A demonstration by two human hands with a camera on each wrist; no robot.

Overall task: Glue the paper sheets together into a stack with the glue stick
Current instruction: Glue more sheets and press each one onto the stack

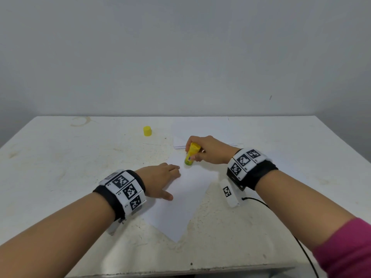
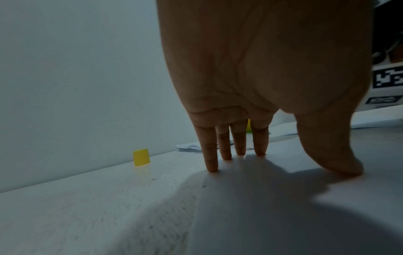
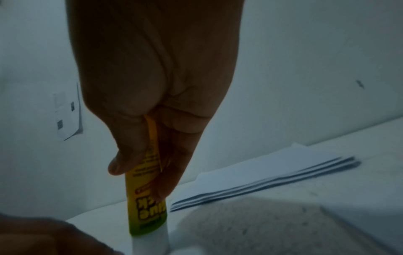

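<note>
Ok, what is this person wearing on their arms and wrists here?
Both forearms are bare. Each wrist has a black band with white blocks printed with black square markers. A thin black cable trails from the right wrist unit, and a pink sleeve shows on the right upper arm.

Left of my hands the worn white counter lies open; only a small yellow plastic cap stands far, loose white paper sheets far right.

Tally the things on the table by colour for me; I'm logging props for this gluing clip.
Yellow: 2, the yellow-and-green glue stick held by the right hand and the small yellow plastic cap.
White: 2, the single white paper sheet under the left hand and the white paper pile.
Total: 4.
</note>
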